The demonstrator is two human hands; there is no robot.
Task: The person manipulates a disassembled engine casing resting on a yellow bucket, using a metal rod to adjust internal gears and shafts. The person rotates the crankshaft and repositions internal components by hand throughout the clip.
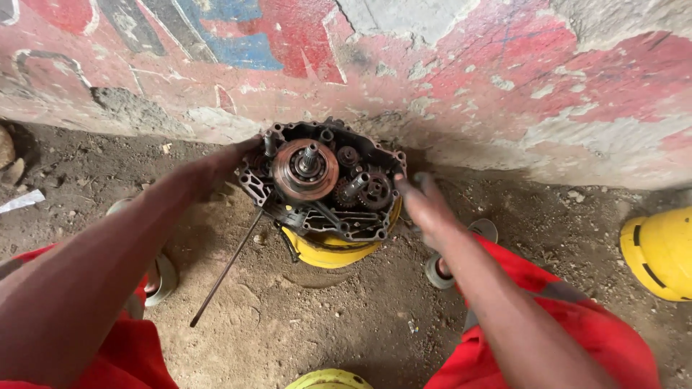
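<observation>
An engine case (324, 184) sits open-side up on a yellow can (333, 251), near the middle of the view and close against the painted wall (461, 94). Its long axis runs from about 10 o'clock to 4 o'clock, and its shafts point up toward the camera. Inside, a round rust-coloured clutch hub (305, 169) lies toward 10 o'clock, with small gears (367, 189) toward 3 o'clock of it.

The left hand (223, 167) is at the case's 9 o'clock edge, fingers curled on the rim and gripping it. The right hand (424, 205) is at the 3 o'clock edge, fingers loosely bent and touching or just beside the rim; blur hides whether it truly grips.

A thin metal rod (225, 270) leans out from the case's lower left, its long axis running toward 7 o'clock down to the dirt floor (346, 317). Red trouser legs (577, 331) frame the lower corners, with sandals (164, 277) on the feet. Another yellow can (659, 252) lies at 3 o'clock, well apart, and a yellow-green rim (328, 379) shows at 6 o'clock.
</observation>
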